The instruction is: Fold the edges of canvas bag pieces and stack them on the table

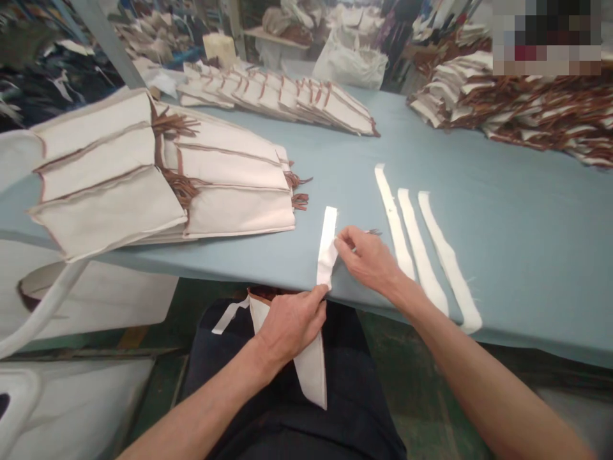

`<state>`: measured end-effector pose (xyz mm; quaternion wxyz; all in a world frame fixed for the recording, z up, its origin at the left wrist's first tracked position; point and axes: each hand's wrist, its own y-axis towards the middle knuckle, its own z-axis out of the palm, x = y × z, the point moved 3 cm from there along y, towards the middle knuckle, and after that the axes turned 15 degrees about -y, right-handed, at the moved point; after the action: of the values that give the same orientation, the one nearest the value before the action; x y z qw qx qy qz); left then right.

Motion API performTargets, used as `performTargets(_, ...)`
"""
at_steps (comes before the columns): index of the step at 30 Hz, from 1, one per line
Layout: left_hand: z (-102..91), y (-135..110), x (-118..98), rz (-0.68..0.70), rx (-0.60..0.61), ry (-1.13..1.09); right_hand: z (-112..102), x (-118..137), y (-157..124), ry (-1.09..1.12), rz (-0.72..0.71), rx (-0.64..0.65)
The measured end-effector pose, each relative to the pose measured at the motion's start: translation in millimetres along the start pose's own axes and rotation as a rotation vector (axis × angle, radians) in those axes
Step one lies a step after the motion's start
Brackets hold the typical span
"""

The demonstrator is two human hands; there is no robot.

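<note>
At the edge of the table (352,160), my left grip (293,322) and right grip (368,259) pinch a white strip (329,229), which an uneven pull could crease.

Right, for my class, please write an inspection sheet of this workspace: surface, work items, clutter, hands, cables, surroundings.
Surface: blue-grey tabletop.
Work items: white strip at the near edge; cream fabric piece over the lap; three loose strips to the right.
Clutter: overlapping cream pieces at left, more behind; brown-and-cream heap at right.
Hands: left hand holds the fabric piece, its thumb at the strip's lower end; right hand pinches the strip.
Cables: nothing seen.
Surroundings: white sack behind.
</note>
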<state>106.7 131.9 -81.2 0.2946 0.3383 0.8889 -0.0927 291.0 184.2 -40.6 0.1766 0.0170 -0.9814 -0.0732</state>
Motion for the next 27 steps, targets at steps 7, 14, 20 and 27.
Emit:
performTargets(7, -2.0, 5.8, -0.8, -0.021, 0.051, 0.019, -0.6, -1.6, 12.8, -0.117, -0.075, 0.034)
performTargets(14, -0.1, -0.2, 9.5, -0.018, 0.067, 0.050, -22.0, -11.3, 54.7, -0.295, -0.081, -0.024)
performTargets(20, 6.0, 0.5, 15.6, 0.065, -0.022, 0.018, -31.2, -25.2, 104.2, -0.411, -0.047, -0.098)
performTargets(27, 12.8, 0.9, 25.3, 0.097, -0.200, -0.126, -30.8, -52.1, 180.0, -0.595, 0.018, -0.112)
